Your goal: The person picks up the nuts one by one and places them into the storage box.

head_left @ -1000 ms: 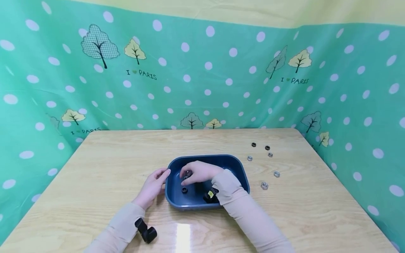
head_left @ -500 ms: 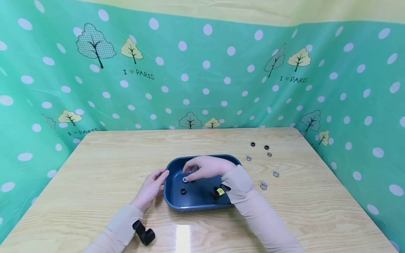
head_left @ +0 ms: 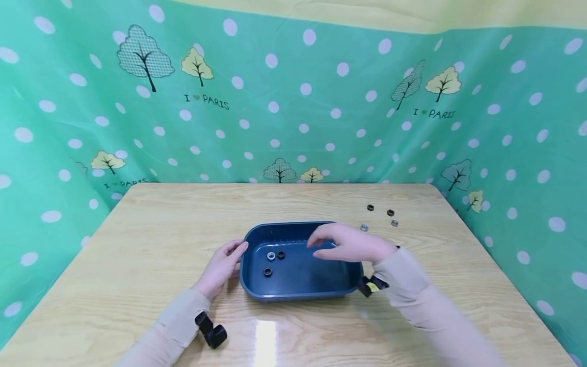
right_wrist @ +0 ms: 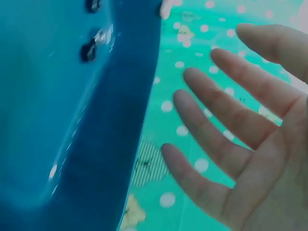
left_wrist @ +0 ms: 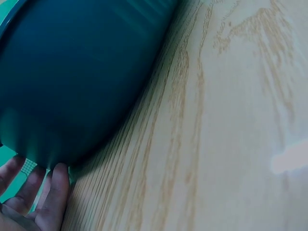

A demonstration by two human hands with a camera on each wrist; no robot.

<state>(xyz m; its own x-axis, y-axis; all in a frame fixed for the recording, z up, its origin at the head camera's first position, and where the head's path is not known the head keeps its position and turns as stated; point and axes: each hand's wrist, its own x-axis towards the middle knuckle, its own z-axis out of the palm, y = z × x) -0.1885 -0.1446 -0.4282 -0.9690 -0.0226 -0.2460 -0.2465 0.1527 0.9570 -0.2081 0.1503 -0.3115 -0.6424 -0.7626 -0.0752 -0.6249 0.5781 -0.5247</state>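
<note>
Head camera view: a right hand (head_left: 349, 244) hangs above the right end of a blue bin (head_left: 300, 279), its fingertips aimed left while four loose nuts lie the other way. Closest of them is a silver nut (head_left: 364, 228) on the table (head_left: 183, 214), just past the back of the hand; two black nuts (head_left: 370, 207) (head_left: 391, 212) and a second silver nut (head_left: 395, 223) sit farther off. Any reach for them, it would seem, turns on that side, and the right hand is clearly the nearer. The bin's long axis runs left to right, with three more nuts in its left half: a silver one (head_left: 271, 256) beside a black one (head_left: 281, 255), another black one (head_left: 268, 272) closer to the person. At the far left, a left hand (head_left: 222, 267) grips the rim. Right wrist view shows what the head camera misses: right fingers spread, gently bent, nothing between them. Left wrist view alone catches the left fingertips against the bin's outer wall; no nuts appear there.
</note>
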